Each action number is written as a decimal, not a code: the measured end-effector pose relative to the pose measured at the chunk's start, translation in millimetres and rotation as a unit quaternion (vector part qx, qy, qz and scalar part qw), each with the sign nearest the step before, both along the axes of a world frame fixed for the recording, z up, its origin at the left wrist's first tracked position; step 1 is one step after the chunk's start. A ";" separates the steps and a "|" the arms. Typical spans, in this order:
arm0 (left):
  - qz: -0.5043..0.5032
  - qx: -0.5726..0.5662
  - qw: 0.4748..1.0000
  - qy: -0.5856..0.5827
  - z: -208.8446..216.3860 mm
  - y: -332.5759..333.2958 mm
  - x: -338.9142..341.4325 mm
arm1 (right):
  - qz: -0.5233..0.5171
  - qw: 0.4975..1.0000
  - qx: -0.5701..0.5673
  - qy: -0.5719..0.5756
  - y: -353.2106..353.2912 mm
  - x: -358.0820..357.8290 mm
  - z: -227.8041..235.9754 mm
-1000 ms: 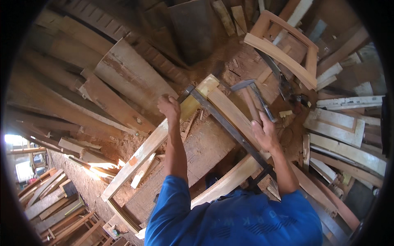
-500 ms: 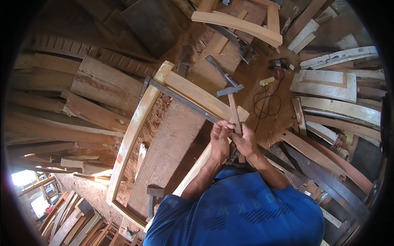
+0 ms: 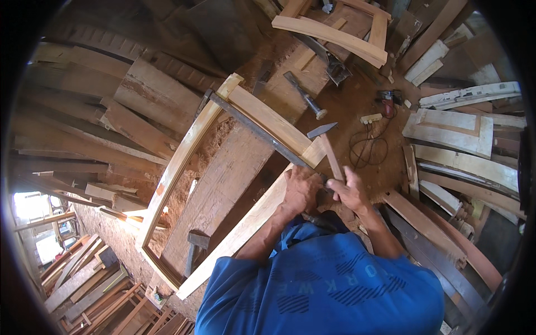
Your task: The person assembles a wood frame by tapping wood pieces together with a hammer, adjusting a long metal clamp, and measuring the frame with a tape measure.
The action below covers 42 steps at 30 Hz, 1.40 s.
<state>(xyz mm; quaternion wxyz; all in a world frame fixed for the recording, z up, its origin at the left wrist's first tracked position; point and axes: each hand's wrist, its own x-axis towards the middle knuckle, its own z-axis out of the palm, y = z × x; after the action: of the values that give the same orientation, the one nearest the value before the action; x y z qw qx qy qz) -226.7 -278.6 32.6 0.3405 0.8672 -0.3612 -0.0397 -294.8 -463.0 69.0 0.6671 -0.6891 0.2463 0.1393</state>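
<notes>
My right hand grips the wooden handle of a hammer, its metal head pointing away from me. Close to its left, my left hand is closed around the near end of a long dark bar clamp. The fingers hide part of that end. The clamp's bar spans a pale wooden frame, lying along its far short rail. The frame's near long rail runs beneath my left forearm.
Inside the frame lies a wide plank, with another hammer near its lower end. Beyond the corner are a chisel, a handsaw and a corded power tool. Stacked boards flank both sides; another frame lies ahead.
My hands have moved apart: the left has settled at the clamp's near end, while the right has shifted right with the hammer. The hammer's head has come nearer and turned.
</notes>
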 end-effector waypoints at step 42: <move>0.175 -0.005 0.985 0.007 -78.4 -8.5 59.2 | 0.185 0.906 -0.353 -0.143 -31.6 -20.8 13.2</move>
<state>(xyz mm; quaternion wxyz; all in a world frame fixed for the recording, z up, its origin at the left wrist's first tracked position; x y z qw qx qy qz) -167.5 -287.1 -45.7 0.3488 0.9151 -0.2017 0.0161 -315.7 -494.6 82.2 0.3701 -0.9255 0.0492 0.0644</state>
